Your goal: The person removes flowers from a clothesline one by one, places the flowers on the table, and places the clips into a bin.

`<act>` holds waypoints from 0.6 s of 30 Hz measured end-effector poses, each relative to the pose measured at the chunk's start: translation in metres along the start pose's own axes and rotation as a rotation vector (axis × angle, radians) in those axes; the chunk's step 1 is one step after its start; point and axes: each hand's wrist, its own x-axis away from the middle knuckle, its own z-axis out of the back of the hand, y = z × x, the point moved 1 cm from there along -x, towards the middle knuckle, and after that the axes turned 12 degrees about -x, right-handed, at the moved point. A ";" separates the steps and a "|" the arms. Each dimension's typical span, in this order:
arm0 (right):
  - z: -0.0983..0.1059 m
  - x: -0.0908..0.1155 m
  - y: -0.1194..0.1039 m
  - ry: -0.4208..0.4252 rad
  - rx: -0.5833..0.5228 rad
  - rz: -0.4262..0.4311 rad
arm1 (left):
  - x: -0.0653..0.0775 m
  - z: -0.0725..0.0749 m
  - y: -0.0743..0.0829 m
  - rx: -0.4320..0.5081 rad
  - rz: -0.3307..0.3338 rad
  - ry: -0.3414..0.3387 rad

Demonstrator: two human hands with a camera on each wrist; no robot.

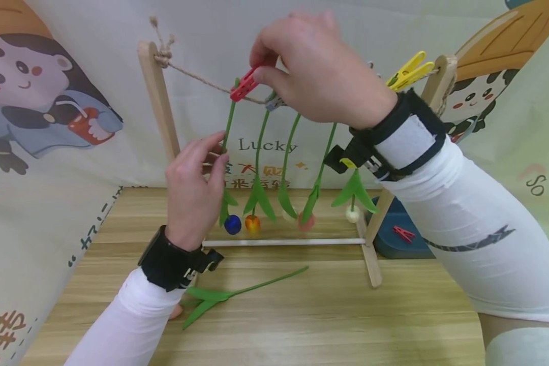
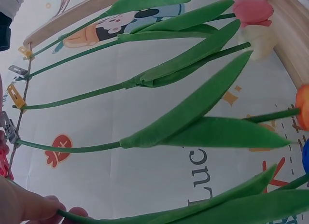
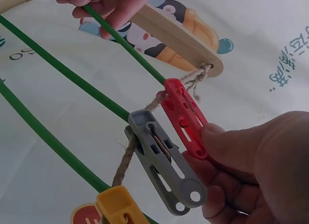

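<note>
My right hand (image 1: 317, 66) pinches a red clothespin (image 1: 244, 85) between thumb and fingers. The clothespin sits on the twine (image 1: 194, 76), at the top of a green stem. That stem belongs to an artificial tulip with a blue head (image 1: 233, 224), hanging head down, and my left hand (image 1: 194, 188) holds it partway along between thumb and fingers. Beside the red pin, a grey clothespin (image 3: 164, 159) clips the neighbouring stem, whose flower is orange (image 1: 252, 223). Farther along hang pink (image 1: 307, 222) and white tulips (image 1: 353, 214), partly behind my right arm in the head view.
A wooden frame (image 1: 157, 101) carries the twine, with a yellow clothespin (image 1: 409, 71) near its right post. One loose tulip (image 1: 229, 295) lies on the wooden table (image 1: 302, 325), its head mostly hidden by my left wrist. A red clothespin (image 1: 403, 234) lies in a blue tray (image 1: 389, 244).
</note>
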 end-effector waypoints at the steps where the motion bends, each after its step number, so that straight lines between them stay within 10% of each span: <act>1: 0.000 0.000 0.001 0.012 -0.002 0.005 | 0.000 0.000 0.000 -0.001 0.000 0.000; 18: 0.016 0.032 0.011 0.193 -0.045 0.123 | 0.022 0.031 0.002 -0.043 -0.002 -0.014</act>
